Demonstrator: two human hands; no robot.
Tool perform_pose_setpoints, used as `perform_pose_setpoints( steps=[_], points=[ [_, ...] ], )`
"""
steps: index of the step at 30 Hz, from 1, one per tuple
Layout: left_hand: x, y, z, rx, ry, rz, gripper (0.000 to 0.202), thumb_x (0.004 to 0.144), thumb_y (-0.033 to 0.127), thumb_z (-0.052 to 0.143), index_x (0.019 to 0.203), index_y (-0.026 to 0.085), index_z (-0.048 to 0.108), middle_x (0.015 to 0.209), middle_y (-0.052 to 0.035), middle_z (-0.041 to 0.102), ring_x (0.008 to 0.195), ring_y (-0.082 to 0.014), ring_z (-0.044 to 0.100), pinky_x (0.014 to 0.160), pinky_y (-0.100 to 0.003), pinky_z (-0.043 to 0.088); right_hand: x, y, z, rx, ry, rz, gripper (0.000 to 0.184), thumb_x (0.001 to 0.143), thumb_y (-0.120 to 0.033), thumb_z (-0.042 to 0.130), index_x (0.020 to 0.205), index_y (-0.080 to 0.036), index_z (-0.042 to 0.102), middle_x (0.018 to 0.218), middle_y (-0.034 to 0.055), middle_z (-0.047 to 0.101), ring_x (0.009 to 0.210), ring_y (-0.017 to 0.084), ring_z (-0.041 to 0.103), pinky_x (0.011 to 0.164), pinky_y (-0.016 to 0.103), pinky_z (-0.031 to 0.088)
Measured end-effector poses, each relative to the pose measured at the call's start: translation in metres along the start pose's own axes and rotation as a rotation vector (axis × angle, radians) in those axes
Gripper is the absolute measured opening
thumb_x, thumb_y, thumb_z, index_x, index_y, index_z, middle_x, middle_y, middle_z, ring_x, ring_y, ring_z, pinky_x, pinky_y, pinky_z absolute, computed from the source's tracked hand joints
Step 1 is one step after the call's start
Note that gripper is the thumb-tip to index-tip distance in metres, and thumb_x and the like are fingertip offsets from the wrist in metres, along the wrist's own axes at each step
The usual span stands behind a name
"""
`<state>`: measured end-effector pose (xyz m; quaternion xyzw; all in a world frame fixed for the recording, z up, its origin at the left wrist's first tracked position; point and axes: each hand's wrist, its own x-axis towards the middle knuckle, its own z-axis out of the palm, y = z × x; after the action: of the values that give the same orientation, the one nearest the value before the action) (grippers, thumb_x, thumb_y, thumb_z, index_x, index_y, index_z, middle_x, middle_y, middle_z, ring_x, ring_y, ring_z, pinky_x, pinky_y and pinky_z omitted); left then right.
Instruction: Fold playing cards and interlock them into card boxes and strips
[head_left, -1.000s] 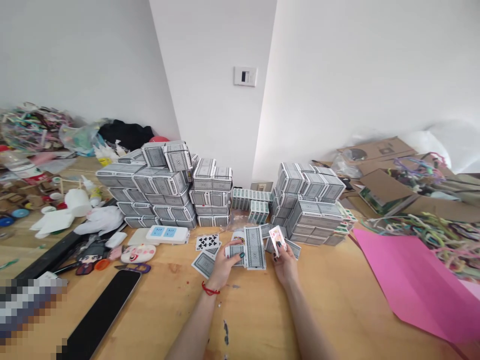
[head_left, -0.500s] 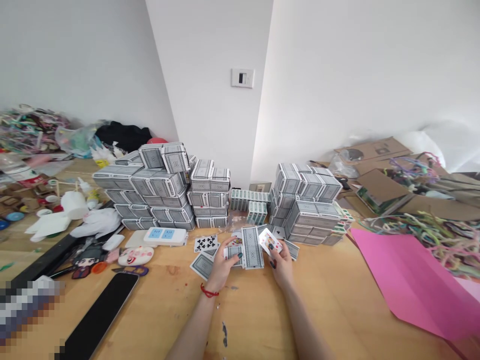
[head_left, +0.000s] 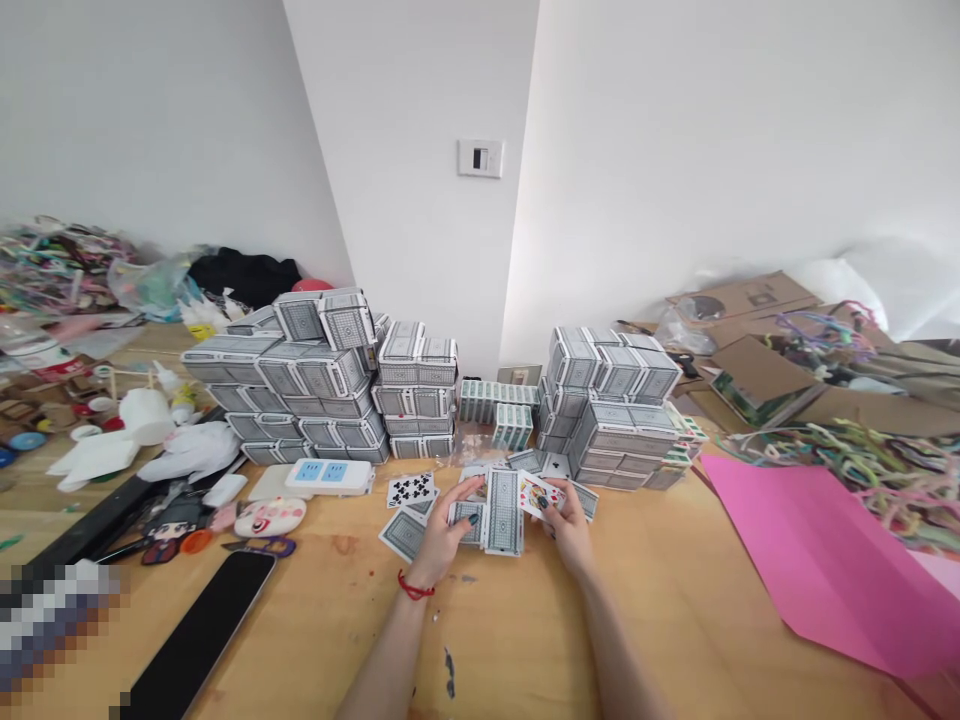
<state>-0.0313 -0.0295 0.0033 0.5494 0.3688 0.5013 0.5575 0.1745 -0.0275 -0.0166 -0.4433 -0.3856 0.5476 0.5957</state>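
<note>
In the head view, the left hand (head_left: 441, 537) grips some grey cards (head_left: 504, 515) between thumb and fingers, over the table (head_left: 517, 640). The right hand (head_left: 570, 528) pinches a picture card (head_left: 534, 495) just beside them. Card blocks (head_left: 322, 372) stand behind, to the left and right.

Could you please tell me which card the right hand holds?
The face-up card with red markings; neighbouring cards at the left hand mostly show grey backs.
</note>
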Motion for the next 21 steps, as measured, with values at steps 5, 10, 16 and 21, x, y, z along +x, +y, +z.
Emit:
perform_pose_setpoints(
  steps=[5,10,16,21],
  points=[
    [0.0007,-0.0016,-0.0006,-0.061,-0.010,-0.024,0.060,0.060,0.002,0.044,0.115,0.023,0.049,0.123,-0.0054,0.048,0.120,-0.0211,0.035,0.100,-0.040,0.023,0.0007,-0.0016,-0.0009,-0.006,-0.012,0.002,0.032,0.061,-0.026,0.062,0.091,-0.022,0.050,0.052,-0.0046,0.057,0.036,0.007,0.036,0.037,0.018,0.023],
    [0.0004,-0.0020,-0.0015,-0.088,-0.017,-0.055,0.058,0.061,0.002,0.044,0.115,0.022,0.049,0.123,-0.0067,0.049,0.119,-0.0213,0.036,0.099,-0.040,0.025,-0.0004,-0.0060,-0.0049,-0.031,-0.064,0.010,0.030,0.064,-0.026,0.060,0.092,-0.022,0.050,0.050,-0.0040,0.058,0.037,0.007,0.038,0.037,0.017,0.022],
    [-0.0004,-0.0021,-0.0020,-0.087,0.000,-0.090,0.057,0.061,0.003,0.044,0.114,0.022,0.050,0.121,-0.0061,0.051,0.119,-0.0215,0.037,0.099,-0.040,0.025,-0.0007,-0.0102,-0.0074,-0.016,-0.100,0.039,0.031,0.062,-0.026,0.062,0.090,-0.022,0.050,0.052,-0.0040,0.058,0.034,0.006,0.036,0.035,0.017,0.019],
    [0.0007,-0.0054,-0.0030,-0.097,0.004,-0.087,0.058,0.058,0.002,0.044,0.111,0.022,0.052,0.119,-0.0053,0.053,0.118,-0.0217,0.038,0.100,-0.040,0.024,0.0008,-0.0099,-0.0092,-0.026,-0.117,0.061,0.032,0.061,-0.026,0.064,0.089,-0.022,0.049,0.051,-0.0052,0.057,0.032,0.004,0.032,0.034,0.016,0.018]
  ],
)
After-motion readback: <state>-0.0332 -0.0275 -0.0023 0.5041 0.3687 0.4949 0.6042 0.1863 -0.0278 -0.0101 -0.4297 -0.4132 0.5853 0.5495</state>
